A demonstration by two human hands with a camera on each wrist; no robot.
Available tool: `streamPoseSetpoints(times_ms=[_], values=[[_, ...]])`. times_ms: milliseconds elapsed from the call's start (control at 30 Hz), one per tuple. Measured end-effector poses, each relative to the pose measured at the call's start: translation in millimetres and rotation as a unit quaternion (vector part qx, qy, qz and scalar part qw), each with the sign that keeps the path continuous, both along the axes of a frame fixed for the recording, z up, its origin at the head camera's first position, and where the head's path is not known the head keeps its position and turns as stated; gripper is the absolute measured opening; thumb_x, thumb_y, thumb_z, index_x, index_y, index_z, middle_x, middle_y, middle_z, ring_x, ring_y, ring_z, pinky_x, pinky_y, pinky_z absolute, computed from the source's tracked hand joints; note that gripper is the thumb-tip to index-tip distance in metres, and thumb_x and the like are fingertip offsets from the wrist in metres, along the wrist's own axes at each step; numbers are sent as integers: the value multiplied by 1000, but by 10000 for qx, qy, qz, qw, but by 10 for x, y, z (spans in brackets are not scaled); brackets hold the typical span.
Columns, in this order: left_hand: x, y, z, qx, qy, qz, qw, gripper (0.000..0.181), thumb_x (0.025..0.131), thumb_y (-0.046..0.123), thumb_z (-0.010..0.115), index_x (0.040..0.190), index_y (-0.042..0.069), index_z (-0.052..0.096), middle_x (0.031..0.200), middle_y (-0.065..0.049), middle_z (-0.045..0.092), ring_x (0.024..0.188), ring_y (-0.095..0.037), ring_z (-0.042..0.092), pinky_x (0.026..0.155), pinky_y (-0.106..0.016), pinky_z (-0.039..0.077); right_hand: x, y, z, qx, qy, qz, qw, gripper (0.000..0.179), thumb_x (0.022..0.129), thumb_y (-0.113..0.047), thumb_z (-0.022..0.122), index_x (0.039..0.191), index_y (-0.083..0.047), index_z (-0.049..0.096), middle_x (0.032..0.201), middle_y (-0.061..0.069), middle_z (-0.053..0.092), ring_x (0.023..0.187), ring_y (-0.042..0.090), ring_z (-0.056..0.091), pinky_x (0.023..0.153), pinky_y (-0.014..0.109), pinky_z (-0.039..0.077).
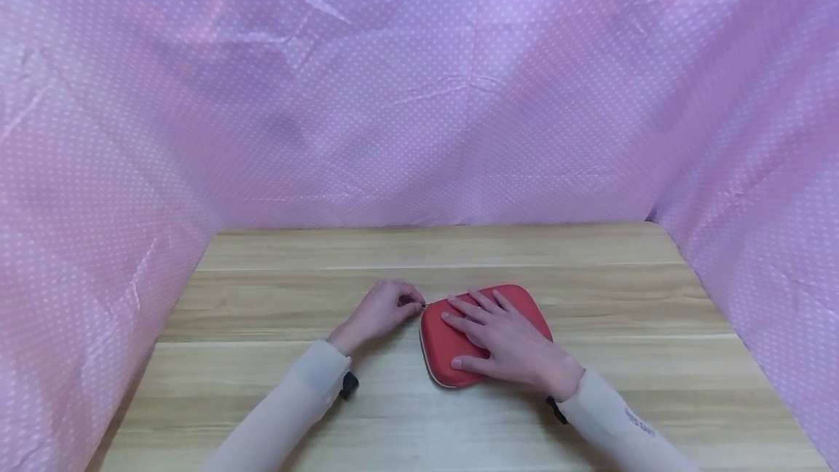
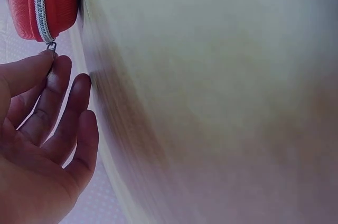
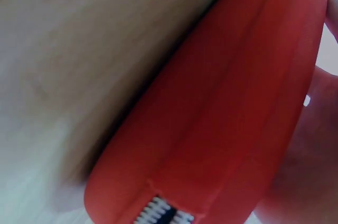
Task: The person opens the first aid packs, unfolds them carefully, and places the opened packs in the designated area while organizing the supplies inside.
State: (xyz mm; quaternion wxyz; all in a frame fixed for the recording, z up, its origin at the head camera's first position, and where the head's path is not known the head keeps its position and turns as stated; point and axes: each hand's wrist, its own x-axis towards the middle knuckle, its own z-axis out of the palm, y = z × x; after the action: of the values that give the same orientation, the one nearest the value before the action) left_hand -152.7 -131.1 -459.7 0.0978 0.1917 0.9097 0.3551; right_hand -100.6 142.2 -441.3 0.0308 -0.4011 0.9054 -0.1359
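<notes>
A red zippered case (image 1: 435, 344) with rounded corners lies on the wooden table, turned slightly askew. At its far left corner, my left hand (image 1: 387, 308) pinches the metal zipper pull (image 2: 51, 47) between thumb and index finger, the other fingers loosely bent. The silver zipper (image 2: 40, 2) runs closed along the side seen in the left wrist view. My right hand (image 1: 507, 341) rests flat on the case's top with fingers spread. In the right wrist view, the end of a zipper track (image 3: 161, 213) shows on the case's side, and much of that hand is hidden behind the case.
The wood-grain table (image 1: 262, 384) stretches out on both sides of the case. Pink polka-dot cloth (image 1: 419, 130) hangs behind the table and along its left and right sides. Each forearm wears a light sleeve with a dark wrist device (image 1: 349, 385) beneath.
</notes>
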Motion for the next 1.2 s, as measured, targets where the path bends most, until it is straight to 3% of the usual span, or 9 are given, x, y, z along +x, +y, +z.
streamPoseSetpoints(times_ms=[500,833,1200], values=[[22,18,19,-221,182,43,9996,10,95,10,75,100,16,81,97,5,75,92,-12,67,88,-39,57,21,15,-17,13,-35,-119,9999,78,97,-76,43,157,-26,48,166,0,36,154,36,28,121,64,22],[30,-2,-2,-309,599,-10,9977,7,94,12,76,96,17,81,93,6,76,90,-12,68,82,-38,56,21,9,-14,84,-65,-182,9998,78,97,-75,46,157,-26,47,167,-1,35,154,35,28,122,63,21],[29,-31,25,-381,502,70,9980,6,94,14,76,95,17,81,92,7,75,88,-12,66,82,-39,55,-3,-18,-26,103,-41,-220,9997,79,97,-77,43,157,-26,48,166,-1,36,154,34,28,122,63,22]])
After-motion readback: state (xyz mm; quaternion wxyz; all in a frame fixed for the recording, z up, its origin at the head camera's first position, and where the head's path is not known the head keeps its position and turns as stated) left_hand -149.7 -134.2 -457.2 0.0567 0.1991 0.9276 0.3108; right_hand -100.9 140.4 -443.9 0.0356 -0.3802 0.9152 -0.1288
